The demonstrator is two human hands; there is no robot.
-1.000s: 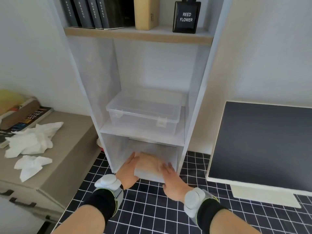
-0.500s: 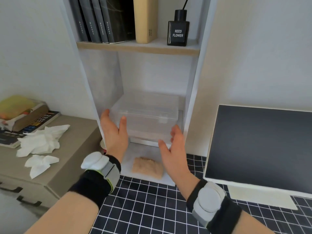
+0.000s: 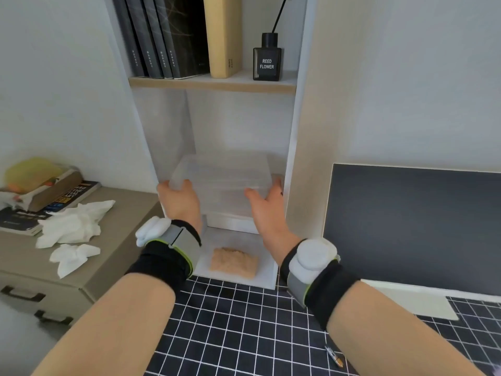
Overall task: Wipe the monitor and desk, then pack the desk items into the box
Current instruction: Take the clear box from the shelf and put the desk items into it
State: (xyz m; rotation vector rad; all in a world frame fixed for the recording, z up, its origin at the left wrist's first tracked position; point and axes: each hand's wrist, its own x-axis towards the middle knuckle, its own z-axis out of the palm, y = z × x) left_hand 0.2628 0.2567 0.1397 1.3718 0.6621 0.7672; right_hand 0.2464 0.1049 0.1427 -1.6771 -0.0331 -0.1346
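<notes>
A clear plastic box [image 3: 225, 180] with a lid sits on the middle shelf of the white shelf unit [image 3: 294, 147]. My left hand [image 3: 180, 203] grips its front left corner, fingers curled onto the box. My right hand [image 3: 268, 210] holds the right end, thumb on the front face and fingers round the side. A beige cloth [image 3: 234, 263] lies folded in the bottom compartment, below both hands. The dark monitor [image 3: 412, 226] stands to the right on the black grid-patterned desk mat [image 3: 238, 327].
Books and a black reed diffuser bottle [image 3: 267, 62] stand on the upper shelf. A beige drawer cabinet [image 3: 116, 240] at the left carries crumpled white tissues [image 3: 73, 223] and stacked books [image 3: 48, 196]. A small pen-like item [image 3: 334, 356] lies on the mat near my right forearm.
Both hands left the beige cloth in the bottom compartment, rose to the middle shelf and closed in on the two ends of the clear box.
</notes>
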